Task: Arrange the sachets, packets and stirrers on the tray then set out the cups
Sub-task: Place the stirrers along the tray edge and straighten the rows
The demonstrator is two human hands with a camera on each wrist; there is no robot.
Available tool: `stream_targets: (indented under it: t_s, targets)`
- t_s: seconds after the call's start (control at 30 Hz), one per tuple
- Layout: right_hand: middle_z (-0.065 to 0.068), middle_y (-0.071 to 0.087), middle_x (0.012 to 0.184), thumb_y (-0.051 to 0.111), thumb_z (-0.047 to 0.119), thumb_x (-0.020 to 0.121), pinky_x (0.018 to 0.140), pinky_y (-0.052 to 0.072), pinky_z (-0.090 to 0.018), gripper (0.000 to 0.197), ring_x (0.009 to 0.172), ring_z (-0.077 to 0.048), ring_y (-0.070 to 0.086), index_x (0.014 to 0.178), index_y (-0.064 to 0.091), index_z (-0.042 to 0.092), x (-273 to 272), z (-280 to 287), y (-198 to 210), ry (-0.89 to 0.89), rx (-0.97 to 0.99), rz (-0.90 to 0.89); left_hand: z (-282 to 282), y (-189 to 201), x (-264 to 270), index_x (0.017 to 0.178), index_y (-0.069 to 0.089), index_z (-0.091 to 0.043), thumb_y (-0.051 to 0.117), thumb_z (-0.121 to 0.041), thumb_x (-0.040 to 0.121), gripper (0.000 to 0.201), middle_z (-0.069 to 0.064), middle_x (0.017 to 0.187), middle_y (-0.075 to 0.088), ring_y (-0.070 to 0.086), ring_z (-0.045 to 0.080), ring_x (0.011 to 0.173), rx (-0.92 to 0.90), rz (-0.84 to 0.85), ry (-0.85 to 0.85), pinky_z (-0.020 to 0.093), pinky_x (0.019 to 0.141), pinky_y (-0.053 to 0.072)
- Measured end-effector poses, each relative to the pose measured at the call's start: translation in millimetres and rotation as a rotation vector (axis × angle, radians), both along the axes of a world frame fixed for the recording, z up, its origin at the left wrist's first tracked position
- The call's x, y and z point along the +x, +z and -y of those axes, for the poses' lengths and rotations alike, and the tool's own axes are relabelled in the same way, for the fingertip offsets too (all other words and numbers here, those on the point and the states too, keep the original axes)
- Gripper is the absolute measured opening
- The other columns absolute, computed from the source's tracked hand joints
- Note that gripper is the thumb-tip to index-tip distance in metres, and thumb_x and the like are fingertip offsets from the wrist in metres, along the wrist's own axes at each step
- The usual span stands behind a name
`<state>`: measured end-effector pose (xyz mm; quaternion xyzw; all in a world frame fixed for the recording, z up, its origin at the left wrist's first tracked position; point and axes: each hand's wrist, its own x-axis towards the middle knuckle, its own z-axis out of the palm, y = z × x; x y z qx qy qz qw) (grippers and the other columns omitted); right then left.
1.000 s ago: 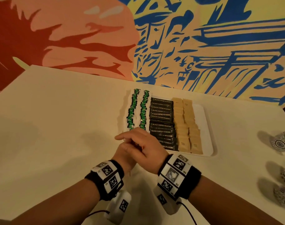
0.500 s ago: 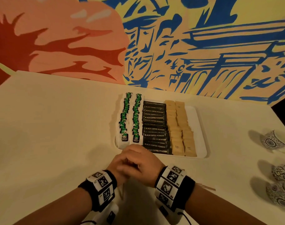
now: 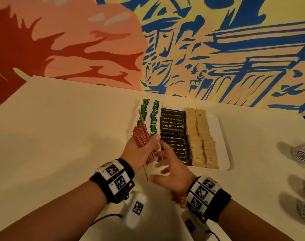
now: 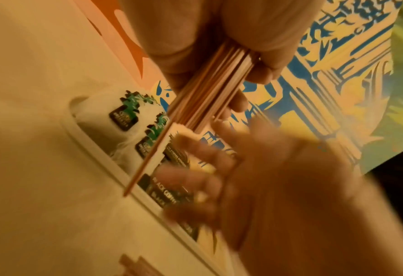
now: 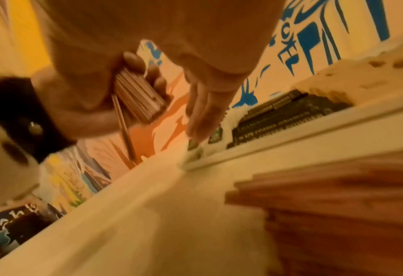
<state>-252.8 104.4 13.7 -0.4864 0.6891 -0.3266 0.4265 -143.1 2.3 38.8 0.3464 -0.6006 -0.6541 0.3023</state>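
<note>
Left hand (image 3: 139, 150) grips the stirrer bundle (image 3: 141, 134); right hand (image 3: 169, 167) is spread, empty. I'd square the ends, then lay it on the tray (image 3: 224, 136).

We see a cream table (image 3: 61, 127) running back to a painted wall (image 3: 165, 40) that rises straight from its far edge. On the wall, above the left part of the table, the mural (image 3: 70, 49) is red and salmon pink; above the right part it turns to blue brushwork (image 3: 235, 58) on yellow.
</note>
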Motion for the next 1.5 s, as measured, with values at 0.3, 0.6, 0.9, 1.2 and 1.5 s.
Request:
stream_targets:
  t_s: [0.3, 0.6, 0.9, 1.2, 1.5]
  targets:
    - [0.009, 0.066, 0.068, 0.060, 0.036, 0.090, 0.061, 0.049, -0.019, 0.015, 0.060, 0.001, 0.058, 0.078, 0.069, 0.038, 5, 7, -20, 0.089, 0.068, -0.049, -4, 5, -8, 0.066, 0.060, -0.017, 0.063, -0.036, 0.087, 0.029, 0.001, 0.068, 0.066, 0.063, 0.008, 0.063, -0.004, 0.044, 0.044, 0.018, 0.059, 0.049]
    - [0.010, 0.067, 0.094, 0.051, 0.028, 0.092, 0.082, 0.053, -0.033, 0.017, 0.089, -0.011, 0.064, 0.107, 0.061, 0.030, -12, 6, -29, -0.023, 0.040, -0.363, -10, -9, -1, 0.066, 0.065, -0.011, 0.062, -0.043, 0.085, 0.037, 0.009, 0.068, 0.070, 0.062, 0.015, 0.059, 0.019, 0.173, -0.103, 0.027, 0.061, 0.054]
    - [0.015, 0.037, 0.144, 0.057, 0.015, 0.080, 0.105, 0.039, -0.026, 0.078, 0.131, 0.002, 0.037, 0.143, 0.021, 0.044, -4, 6, 52, 0.191, -0.323, -0.144, -12, -41, 10, 0.083, 0.067, -0.015, 0.067, -0.006, 0.084, 0.009, -0.009, 0.070, 0.063, 0.059, 0.008, 0.071, 0.012, 0.317, -0.224, 0.030, 0.077, 0.052]
    - [0.000, 0.050, 0.132, 0.024, 0.041, 0.099, 0.099, 0.045, -0.038, 0.046, 0.121, -0.011, 0.046, 0.137, 0.043, 0.025, 13, 18, 13, 0.375, -0.322, -0.442, -15, -52, 13, 0.122, 0.050, -0.008, 0.040, -0.014, 0.100, 0.025, 0.012, 0.124, 0.054, 0.050, 0.024, 0.119, -0.379, 0.763, -0.455, 0.022, 0.099, 0.038]
    - [-0.002, 0.048, 0.126, 0.039, 0.039, 0.097, 0.098, 0.045, -0.033, 0.040, 0.114, -0.012, 0.046, 0.130, 0.050, 0.019, 10, 14, 6, 0.449, -0.326, -0.412, -23, -67, 1, 0.105, 0.057, -0.016, 0.052, -0.007, 0.094, 0.015, 0.003, 0.104, 0.053, 0.053, 0.017, 0.109, -0.404, 0.805, -0.539, 0.002, 0.087, 0.035]
